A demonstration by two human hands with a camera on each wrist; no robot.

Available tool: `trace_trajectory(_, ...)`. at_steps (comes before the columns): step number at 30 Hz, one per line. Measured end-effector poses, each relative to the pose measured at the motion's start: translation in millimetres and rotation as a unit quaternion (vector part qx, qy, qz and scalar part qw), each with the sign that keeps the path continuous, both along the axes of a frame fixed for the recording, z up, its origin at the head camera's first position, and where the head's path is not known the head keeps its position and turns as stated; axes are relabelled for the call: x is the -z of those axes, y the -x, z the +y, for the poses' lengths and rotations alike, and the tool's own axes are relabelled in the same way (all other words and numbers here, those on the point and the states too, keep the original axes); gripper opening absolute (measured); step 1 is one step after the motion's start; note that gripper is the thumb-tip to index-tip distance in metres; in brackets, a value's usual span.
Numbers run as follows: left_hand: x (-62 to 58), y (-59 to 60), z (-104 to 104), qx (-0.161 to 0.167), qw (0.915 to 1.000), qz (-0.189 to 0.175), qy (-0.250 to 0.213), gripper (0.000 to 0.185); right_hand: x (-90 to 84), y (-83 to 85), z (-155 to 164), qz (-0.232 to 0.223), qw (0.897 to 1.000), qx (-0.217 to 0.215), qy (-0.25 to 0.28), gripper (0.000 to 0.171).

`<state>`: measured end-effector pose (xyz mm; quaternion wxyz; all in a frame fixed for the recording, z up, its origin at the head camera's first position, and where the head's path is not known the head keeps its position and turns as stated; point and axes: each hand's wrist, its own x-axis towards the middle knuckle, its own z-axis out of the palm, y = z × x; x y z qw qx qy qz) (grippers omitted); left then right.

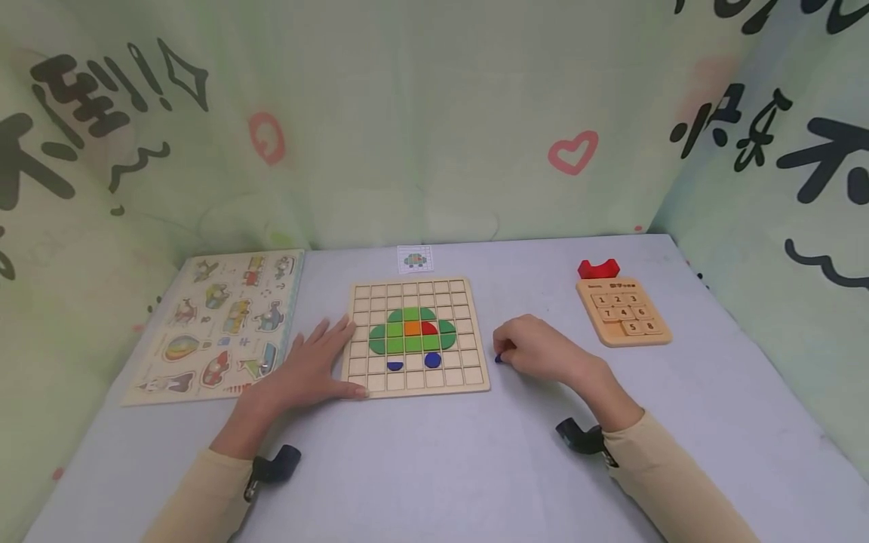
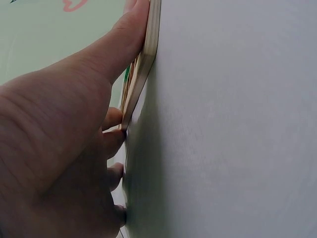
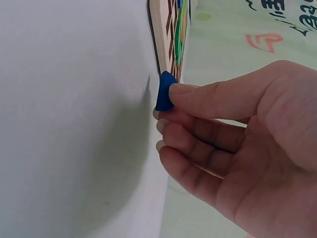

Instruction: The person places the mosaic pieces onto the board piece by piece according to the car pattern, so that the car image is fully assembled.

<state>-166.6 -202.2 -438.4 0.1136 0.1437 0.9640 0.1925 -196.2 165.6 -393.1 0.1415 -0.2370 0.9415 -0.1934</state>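
A wooden grid board (image 1: 468, 373) lies on the table, bearing green pieces (image 1: 410, 345), an orange square (image 1: 413, 328), a red piece (image 1: 429, 328), a blue half-circle (image 1: 395, 366) and a blue round shape (image 1: 432, 360). With fingers spread, my left hand (image 1: 308, 369) rests along the board's left edge, its thumb on the near left corner. My right hand (image 1: 536, 348), just right of the board, pinches a small blue piece (image 3: 166, 91) between thumb and index finger. The piece's full outline is partly hidden by the thumb.
Behind the board lies a small picture card (image 1: 415, 259). On the left is a large illustrated puzzle board (image 1: 197, 317). A wooden number puzzle (image 1: 623, 311) and a red curved object (image 1: 599, 269) sit at the right. Printed curtains (image 1: 434, 136) enclose the table.
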Motion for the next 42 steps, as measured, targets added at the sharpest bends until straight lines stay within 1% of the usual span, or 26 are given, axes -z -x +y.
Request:
trace_trajectory(12,0.6,-0.4,-2.1,0.001,1.0,0.0,0.004,0.121,-1.1,1.3,-27.6,0.012,0.999,-0.013,0.048,0.013)
trace_trajectory(17,-0.7,-0.3,-0.8,0.002,1.0,0.0,0.002,0.12,-4.0,0.6,-37.3,0.029,0.997,-0.015,0.067,0.016)
trace_trajectory(26,-2.4,-0.3,0.5,0.0,1.0,0.0,0.002,0.12,-3.5,4.7,-59.4,0.059,0.994,-0.041,0.084,0.017)
trace_trajectory(30,-2.4,-1.0,0.1,-0.003,1.0,-0.001,0.004,0.12,-3.7,4.8,-74.1,0.072,0.993,-0.048,0.08,0.017)
trace_trajectory(36,-3.2,-1.8,0.3,-0.006,1.0,-0.006,0.002,0.121,-3.9,3.0,-96.4,0.064,0.992,-0.054,0.095,0.015)
trace_trajectory(42,-0.6,0.4,0.2,-0.002,1.0,-0.001,0.002,0.12,0.1,2.3,-116.9,0.048,0.991,-0.062,0.108,0.017)
